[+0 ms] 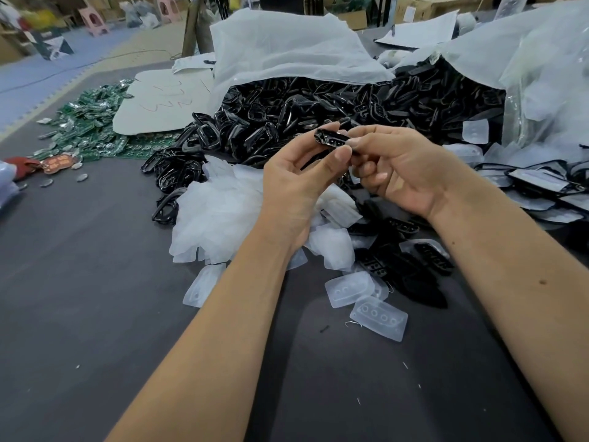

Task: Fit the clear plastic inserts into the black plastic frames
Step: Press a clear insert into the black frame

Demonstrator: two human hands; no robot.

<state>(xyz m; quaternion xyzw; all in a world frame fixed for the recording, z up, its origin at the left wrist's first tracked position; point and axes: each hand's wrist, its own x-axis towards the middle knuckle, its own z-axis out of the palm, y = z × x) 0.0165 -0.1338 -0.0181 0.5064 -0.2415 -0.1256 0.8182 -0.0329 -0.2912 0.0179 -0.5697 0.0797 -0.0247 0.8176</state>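
Clear inserts (378, 318) lie nearest; left hand (298, 183) and right hand (400, 169) both pinch one black frame (331, 139), seemingly light, stiff, glossy: best held by its rim.

1 cam | head-worn | faces fwd+down | close over hands (350, 173) | wide-angle

A dark grey work table (79, 298) fills the foreground of a cluttered workshop — beyond it, blue interlocking foam floor mats (38, 78), pink plastic stools (94, 20) and cardboard boxes (414, 9) along the far side, under even, soft light.
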